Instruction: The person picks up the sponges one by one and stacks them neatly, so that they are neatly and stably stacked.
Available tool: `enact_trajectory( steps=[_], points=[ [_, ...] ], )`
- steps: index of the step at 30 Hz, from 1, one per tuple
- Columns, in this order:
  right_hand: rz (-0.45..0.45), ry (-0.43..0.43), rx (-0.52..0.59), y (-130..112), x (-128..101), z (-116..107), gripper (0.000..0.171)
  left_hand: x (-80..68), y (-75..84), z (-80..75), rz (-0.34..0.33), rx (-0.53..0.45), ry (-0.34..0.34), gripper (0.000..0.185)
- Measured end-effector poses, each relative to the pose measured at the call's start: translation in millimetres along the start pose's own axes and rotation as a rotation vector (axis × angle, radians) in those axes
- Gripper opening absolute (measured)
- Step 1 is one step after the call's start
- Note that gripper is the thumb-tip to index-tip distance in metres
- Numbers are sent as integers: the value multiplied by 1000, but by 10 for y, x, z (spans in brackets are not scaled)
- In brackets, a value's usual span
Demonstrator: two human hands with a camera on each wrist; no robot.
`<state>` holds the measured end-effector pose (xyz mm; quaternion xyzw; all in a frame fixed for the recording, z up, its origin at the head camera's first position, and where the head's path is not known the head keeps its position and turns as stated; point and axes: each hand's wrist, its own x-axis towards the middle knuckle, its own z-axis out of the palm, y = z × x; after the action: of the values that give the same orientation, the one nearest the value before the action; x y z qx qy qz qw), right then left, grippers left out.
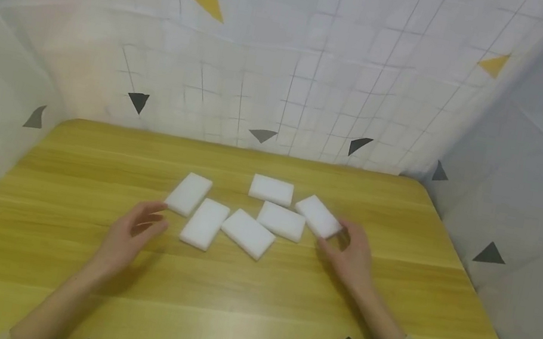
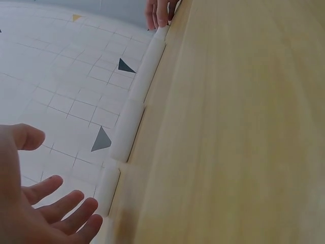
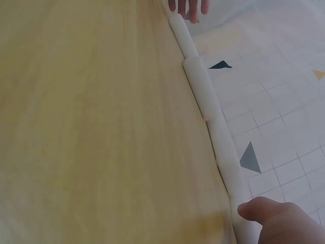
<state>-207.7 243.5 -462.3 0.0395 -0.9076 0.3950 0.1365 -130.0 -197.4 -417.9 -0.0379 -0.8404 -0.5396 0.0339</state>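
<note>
We see our right hand (image 1: 350, 256) touching the near end of the rightmost white block (image 1: 318, 216), fingers loosely curved beside it without clasping, its long axis angling away leftward, while our left hand (image 1: 132, 233) hovers relaxed, holding nothing, near the leftmost block (image 1: 188, 193).

Six white sponge blocks (image 1: 271, 189), two hands (image 1: 132, 233), one wooden table (image 1: 246, 310)

White blocks on my yellow table

Between my hands (image 1: 129, 235) lie plain white sponges (image 1: 204, 223); beyond them, a white grid-lined backdrop (image 1: 288, 75) with yellow and grey triangles.
</note>
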Motion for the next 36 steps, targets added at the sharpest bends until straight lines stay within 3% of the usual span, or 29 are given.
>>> enact_trajectory(
  steps=[13,19,26,31,36],
  points=[
    [-24,19,6,60,-2,-10,62,-6,-52,3,30,16,-1,45],
    [10,21,50,18,-15,-17,61,-23,-92,0,36,8,-7,44],
    [35,93,144,-3,-16,-8,60,-22,-167,49,145,70,5,41],
    [-30,201,196,-21,-9,-1,58,-24,-194,110,204,111,35,40],
    [-93,248,250,-49,-10,-10,59,-41,-192,162,274,121,42,35]
  ],
)
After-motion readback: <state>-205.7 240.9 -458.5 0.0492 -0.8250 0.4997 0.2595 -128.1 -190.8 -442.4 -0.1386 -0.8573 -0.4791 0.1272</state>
